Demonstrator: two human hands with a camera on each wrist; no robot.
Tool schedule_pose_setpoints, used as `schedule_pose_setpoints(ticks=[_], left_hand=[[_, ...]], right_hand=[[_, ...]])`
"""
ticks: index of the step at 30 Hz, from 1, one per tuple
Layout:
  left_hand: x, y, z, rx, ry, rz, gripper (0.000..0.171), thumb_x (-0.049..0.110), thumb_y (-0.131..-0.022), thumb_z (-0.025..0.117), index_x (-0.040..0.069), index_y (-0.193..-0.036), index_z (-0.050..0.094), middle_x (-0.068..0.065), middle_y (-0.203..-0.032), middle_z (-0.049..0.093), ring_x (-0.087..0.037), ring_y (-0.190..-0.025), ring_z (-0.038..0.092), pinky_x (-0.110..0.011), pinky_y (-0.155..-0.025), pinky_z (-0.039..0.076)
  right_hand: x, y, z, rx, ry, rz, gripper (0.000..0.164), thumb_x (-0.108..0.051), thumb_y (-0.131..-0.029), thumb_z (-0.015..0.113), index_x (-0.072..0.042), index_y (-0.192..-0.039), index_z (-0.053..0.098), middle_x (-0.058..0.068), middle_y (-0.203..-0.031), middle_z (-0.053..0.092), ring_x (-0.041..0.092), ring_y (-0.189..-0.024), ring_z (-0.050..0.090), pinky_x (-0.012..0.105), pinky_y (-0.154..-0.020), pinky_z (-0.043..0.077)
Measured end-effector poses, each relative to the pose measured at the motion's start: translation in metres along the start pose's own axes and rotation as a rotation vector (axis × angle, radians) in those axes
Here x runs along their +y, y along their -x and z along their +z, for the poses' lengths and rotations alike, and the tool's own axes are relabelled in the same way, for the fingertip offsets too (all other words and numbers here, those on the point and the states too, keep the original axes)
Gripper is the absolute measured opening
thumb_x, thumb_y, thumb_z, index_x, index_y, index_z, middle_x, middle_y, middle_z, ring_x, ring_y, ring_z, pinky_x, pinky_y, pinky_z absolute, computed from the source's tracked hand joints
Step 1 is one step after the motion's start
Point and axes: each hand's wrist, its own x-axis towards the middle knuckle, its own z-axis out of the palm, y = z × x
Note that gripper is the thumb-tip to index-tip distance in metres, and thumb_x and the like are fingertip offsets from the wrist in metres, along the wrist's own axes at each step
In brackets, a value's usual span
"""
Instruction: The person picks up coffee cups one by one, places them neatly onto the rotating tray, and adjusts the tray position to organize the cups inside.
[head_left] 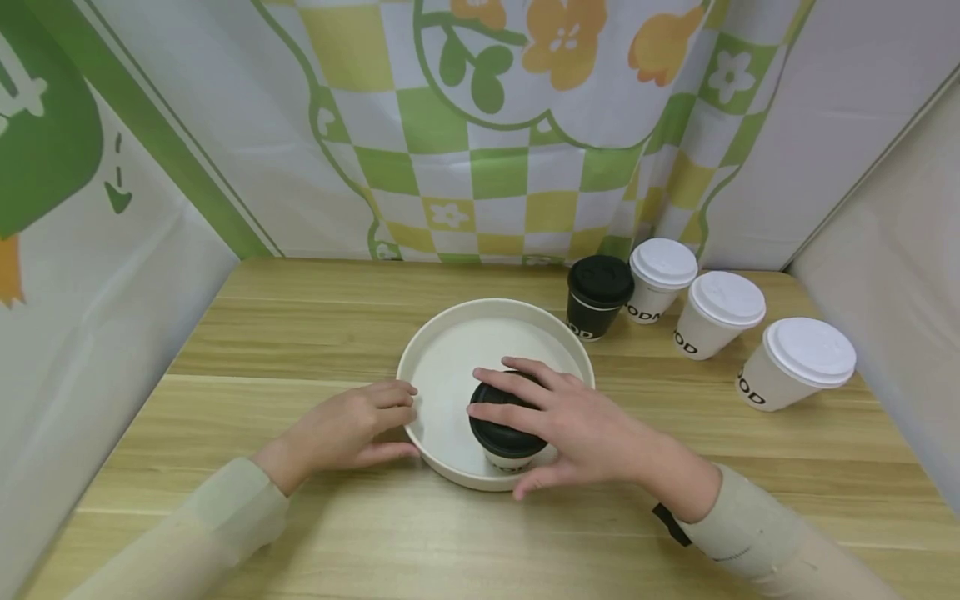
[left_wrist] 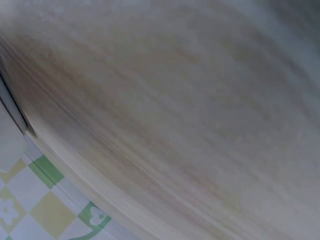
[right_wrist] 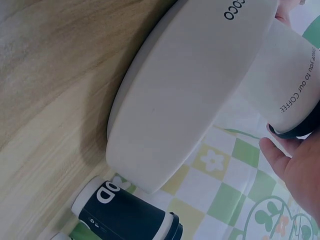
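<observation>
With fingers of the left hand (head_left: pixel 354 427) at its left side, grip unclear, apparently steadied the round tray (head_left: pixel 448 357). Near right inside it, with fingers of the right hand (head_left: pixel 572 421) apart on top, likely positioned the black-lidded cup (head_left: pixel 506 442); next, probably needed both kept level.

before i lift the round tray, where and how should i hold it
Hold the tray by its raised rim at opposite points, coming from left and right: it's wide, round and has a black-lidded cup right of centre, so two-sided support should likely keep it level.
</observation>
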Motion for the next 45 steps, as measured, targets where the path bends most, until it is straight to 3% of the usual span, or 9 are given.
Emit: schedule_pose_setpoints(ticks=[9, 15, 19, 22, 23, 35, 45], left_hand=[[-0.002, 0.000, 0.002, 0.022, 0.012, 0.018, 0.041, 0.048, -0.092, 0.066, 0.007, -0.095, 0.069, -0.010, -0.107, 0.070, -0.023, -0.106, 0.066, -0.039, -0.094, 0.058], [-0.002, 0.000, 0.002, 0.020, 0.010, 0.016, 0.041, 0.048, -0.092, 0.066, 0.007, -0.095, 0.069, -0.010, -0.107, 0.070, -0.023, -0.107, 0.067, -0.040, -0.094, 0.058], [-0.002, 0.000, 0.002, 0.012, 0.004, 0.011, 0.042, 0.049, -0.092, 0.065, 0.007, -0.096, 0.069, -0.010, -0.108, 0.070, -0.024, -0.107, 0.067, -0.040, -0.095, 0.058], [-0.002, -0.001, 0.002, 0.008, 0.001, 0.011, 0.043, 0.049, -0.092, 0.066, 0.007, -0.096, 0.070, -0.011, -0.108, 0.070, -0.024, -0.107, 0.067, -0.040, -0.095, 0.058], [-0.002, -0.001, 0.002, 0.008, 0.001, 0.012, 0.042, 0.049, -0.092, 0.066, 0.007, -0.096, 0.069, -0.011, -0.108, 0.070, -0.024, -0.107, 0.067, -0.040, -0.096, 0.058], [-0.003, -0.002, 0.003, 0.012, -0.002, 0.020, 0.044, 0.050, -0.093, 0.064, 0.006, -0.096, 0.070, -0.011, -0.108, 0.071, -0.024, -0.107, 0.067, -0.040, -0.095, 0.058], [-0.002, 0.001, 0.003, 0.025, 0.003, 0.020, 0.043, 0.048, -0.092, 0.066, 0.006, -0.097, 0.070, -0.012, -0.109, 0.071, -0.025, -0.107, 0.067, -0.041, -0.095, 0.058]], right_hand=[[0.004, 0.004, -0.009, 0.016, 0.024, 0.015, 0.101, -0.071, -0.072, 0.071, -0.031, -0.156, 0.030, 0.000, -0.167, 0.017, 0.035, -0.153, 0.021, 0.061, -0.115, 0.035], [0.008, 0.008, -0.016, 0.017, 0.073, 0.046, 0.107, -0.075, -0.068, 0.069, -0.034, -0.157, 0.026, 0.002, -0.169, 0.010, 0.035, -0.155, 0.012, 0.069, -0.110, 0.036], [0.011, 0.012, -0.020, 0.023, 0.113, 0.076, 0.101, -0.091, -0.074, 0.041, -0.036, -0.157, 0.024, 0.003, -0.169, 0.006, 0.036, -0.155, 0.008, 0.071, -0.113, 0.030], [0.014, 0.016, -0.023, 0.033, 0.121, 0.113, 0.101, -0.093, -0.074, 0.020, -0.037, -0.157, 0.023, 0.003, -0.169, 0.003, 0.036, -0.156, 0.002, 0.073, -0.114, 0.023], [0.016, 0.018, -0.023, 0.037, 0.120, 0.127, 0.101, -0.094, -0.073, 0.019, -0.037, -0.157, 0.023, 0.003, -0.169, 0.003, 0.035, -0.156, 0.000, 0.074, -0.114, 0.021], [0.039, 0.042, -0.037, 0.089, 0.168, 0.275, 0.104, -0.096, -0.071, 0.024, -0.037, -0.157, 0.027, -0.001, -0.169, 0.004, 0.031, -0.156, -0.003, 0.076, -0.113, 0.022], [0.063, 0.068, -0.051, 0.125, 0.182, 0.376, 0.097, -0.081, -0.077, 0.057, -0.034, -0.157, 0.028, 0.000, -0.169, 0.005, 0.032, -0.156, -0.003, 0.080, -0.110, 0.021]])
